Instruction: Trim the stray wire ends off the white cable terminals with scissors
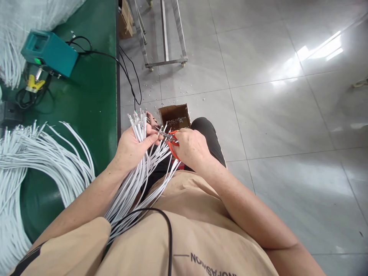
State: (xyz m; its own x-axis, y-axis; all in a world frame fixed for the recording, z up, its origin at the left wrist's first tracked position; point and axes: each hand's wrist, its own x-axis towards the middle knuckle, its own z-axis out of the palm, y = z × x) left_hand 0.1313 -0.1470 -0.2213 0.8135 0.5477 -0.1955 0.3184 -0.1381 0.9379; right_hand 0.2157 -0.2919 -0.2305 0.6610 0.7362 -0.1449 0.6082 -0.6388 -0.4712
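A bundle of white cables (129, 188) runs up across my lap, and my left hand (132, 147) is closed around it near the cut ends. Thumb and fingers of that hand pinch toward the pliers' jaws. My right hand (191, 147) grips red-handled cutting pliers (174, 147), whose metal jaws point left at a cable end by my left fingertips. Whether the jaws have closed on that cable is too small to tell. More cable ends spread out just below the pliers. Under both hands stands an open cardboard box (175, 115) with small clippings inside.
On the green table (100, 88) at left lie more white cable bundles (57, 161). A teal device (48, 53) with a yellow clip (35, 83) and black cords stands there. A metal frame on casters (165, 34) is on the tiled floor, where small clippings are scattered.
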